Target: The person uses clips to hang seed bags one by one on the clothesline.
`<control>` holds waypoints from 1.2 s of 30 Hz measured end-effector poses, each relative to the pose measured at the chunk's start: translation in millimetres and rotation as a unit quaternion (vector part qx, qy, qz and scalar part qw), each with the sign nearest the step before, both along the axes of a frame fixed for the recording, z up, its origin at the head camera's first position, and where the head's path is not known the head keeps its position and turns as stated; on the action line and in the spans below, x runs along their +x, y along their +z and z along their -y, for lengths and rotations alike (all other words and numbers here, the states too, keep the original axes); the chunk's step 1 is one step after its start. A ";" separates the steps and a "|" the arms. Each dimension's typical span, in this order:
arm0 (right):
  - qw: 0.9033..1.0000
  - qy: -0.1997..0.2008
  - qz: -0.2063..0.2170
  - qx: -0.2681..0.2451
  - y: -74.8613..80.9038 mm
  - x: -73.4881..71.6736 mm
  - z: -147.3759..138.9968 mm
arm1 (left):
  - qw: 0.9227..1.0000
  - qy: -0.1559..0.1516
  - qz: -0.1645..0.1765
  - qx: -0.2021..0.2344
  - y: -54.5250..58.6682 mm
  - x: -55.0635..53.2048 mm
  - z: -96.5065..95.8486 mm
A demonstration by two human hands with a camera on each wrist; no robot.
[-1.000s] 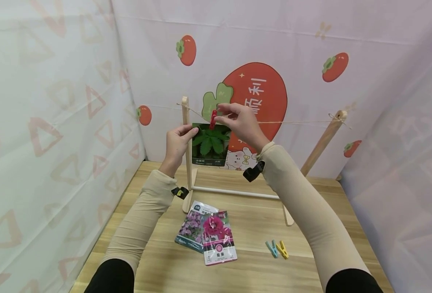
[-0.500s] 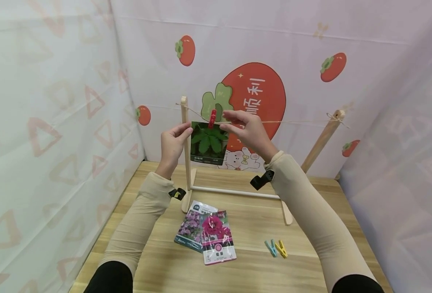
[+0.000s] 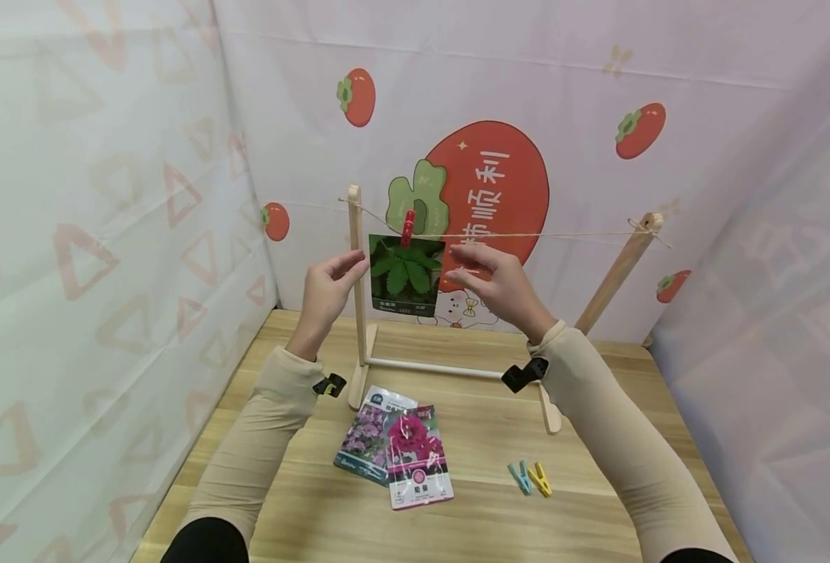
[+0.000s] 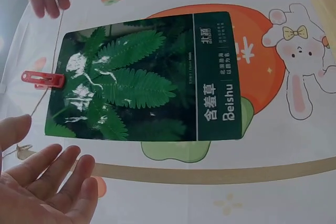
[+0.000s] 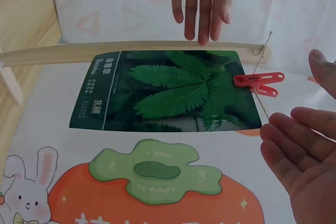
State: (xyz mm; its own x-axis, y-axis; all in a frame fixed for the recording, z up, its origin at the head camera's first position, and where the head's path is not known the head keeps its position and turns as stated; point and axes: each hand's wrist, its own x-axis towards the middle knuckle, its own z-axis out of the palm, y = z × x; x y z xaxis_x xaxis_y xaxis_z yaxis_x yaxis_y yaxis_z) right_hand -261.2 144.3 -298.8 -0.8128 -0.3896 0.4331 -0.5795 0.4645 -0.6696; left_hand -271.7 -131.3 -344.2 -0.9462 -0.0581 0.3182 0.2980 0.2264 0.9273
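Note:
A green seed packet (image 3: 406,275) with a fern-like leaf picture hangs from the string (image 3: 506,234), held at its top edge by a red clothespin (image 3: 408,228). My left hand (image 3: 328,293) is just left of the packet, fingers relaxed and holding nothing. On the packet's other side my right hand (image 3: 499,283) hovers apart from it, with thumb and fingers spread. Both wrist views show the packet (image 4: 142,80) clipped near the middle of its top edge, and the right wrist view shows the clothespin (image 5: 257,83) gripping packet and string together.
Two more flower seed packets, one purple (image 3: 366,438) and one pink (image 3: 418,461), overlap on the wooden table (image 3: 485,524). A blue clothespin (image 3: 520,477) and a yellow clothespin (image 3: 540,478) lie to their right. Wooden posts (image 3: 357,274) carry the string, joined by a white bar (image 3: 443,368) below.
My right hand has let go of the red clothespin and moved down and right. My left hand has released the packet's edge and drawn slightly left. The packet hangs from the string.

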 end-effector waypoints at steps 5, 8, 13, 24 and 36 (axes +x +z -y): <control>1.000 -0.008 -0.002 0.009 -14.5 5.8 -10.8 | 1.000 0.001 0.006 0.004 -10.6 3.7 3.1; 1.000 -0.012 -0.006 0.012 -24.0 8.7 -17.2 | 1.000 -0.002 0.013 0.002 -18.0 6.4 4.7; 1.000 -0.013 0.003 0.007 -37.7 16.1 -28.3 | 1.000 -0.006 0.025 0.009 -27.6 10.8 5.6; 0.999 -0.024 0.031 0.000 -66.8 32.3 -46.5 | 0.998 -0.037 0.034 -0.029 -46.4 23.8 6.0; 0.999 -0.032 0.026 -0.002 -94.6 39.3 -52.9 | 0.995 -0.046 0.013 -0.092 -73.6 29.9 4.1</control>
State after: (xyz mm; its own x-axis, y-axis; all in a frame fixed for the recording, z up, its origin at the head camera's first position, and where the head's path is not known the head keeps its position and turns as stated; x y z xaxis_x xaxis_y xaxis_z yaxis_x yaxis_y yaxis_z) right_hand -221.8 197.2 -393.4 -0.8576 -0.3343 0.3908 -0.5127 0.4966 -0.7003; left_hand -241.8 -135.4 -417.7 -0.9532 0.0852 0.2901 0.3007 0.3663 0.8806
